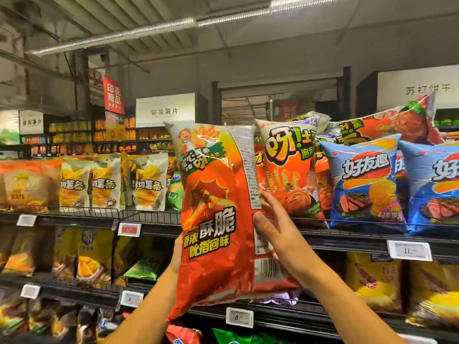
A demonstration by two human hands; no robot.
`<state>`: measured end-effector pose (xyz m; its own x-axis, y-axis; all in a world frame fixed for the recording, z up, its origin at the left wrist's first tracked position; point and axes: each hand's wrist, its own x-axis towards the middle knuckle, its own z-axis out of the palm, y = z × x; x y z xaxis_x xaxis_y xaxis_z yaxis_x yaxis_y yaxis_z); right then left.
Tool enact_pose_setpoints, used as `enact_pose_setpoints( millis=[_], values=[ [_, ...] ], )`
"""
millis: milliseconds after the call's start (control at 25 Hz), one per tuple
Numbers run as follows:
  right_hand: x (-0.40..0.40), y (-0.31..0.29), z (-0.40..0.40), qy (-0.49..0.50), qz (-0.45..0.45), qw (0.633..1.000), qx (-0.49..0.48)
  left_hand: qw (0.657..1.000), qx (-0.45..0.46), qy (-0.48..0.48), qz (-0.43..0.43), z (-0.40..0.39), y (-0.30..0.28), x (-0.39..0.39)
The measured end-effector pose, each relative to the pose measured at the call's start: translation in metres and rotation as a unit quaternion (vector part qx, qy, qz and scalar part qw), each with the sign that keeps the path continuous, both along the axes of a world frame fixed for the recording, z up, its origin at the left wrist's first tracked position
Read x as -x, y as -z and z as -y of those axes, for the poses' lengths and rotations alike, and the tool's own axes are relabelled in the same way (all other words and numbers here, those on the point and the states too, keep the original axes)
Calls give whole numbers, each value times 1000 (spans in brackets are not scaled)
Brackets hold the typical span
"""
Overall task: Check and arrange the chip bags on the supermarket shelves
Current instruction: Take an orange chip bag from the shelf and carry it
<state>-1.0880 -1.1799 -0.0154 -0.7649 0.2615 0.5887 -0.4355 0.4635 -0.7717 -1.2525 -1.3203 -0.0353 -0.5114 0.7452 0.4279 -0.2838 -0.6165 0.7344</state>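
You hold the orange chip bag (213, 219) upright, long axis vertical, between 2 hands: left hand (177, 254) grips its left edge from behind, right hand (270, 224) pinches its right edge. The top shelf (347, 235) gap lies just behind the bag.

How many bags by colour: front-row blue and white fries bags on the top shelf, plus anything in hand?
Blue bags, front row: 2 (right one cut off by the frame)
White fries bags, front row: 3
Orange bag, held by left hand and right hand: 1
Total: 6
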Motion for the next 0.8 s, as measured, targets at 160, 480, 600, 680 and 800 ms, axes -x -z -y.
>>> enact_pose_setpoints(
  millis=[160,480,600,680,800],
  values=[
    [6,4,3,49,-46,998,-11,990,127,-62,25,-3,2,19],
    [21,7,21,134,-46,986,-83,993,100,-33,44,1,4,39],
    [22,4,29,154,-45,979,-123,996,72,-20,46,0,8,48],
    [22,2,33,157,-49,978,-131,998,44,8,36,3,7,52],
    [23,-3,38,151,-37,976,-151,999,35,10,38,4,6,56]
  ],
)
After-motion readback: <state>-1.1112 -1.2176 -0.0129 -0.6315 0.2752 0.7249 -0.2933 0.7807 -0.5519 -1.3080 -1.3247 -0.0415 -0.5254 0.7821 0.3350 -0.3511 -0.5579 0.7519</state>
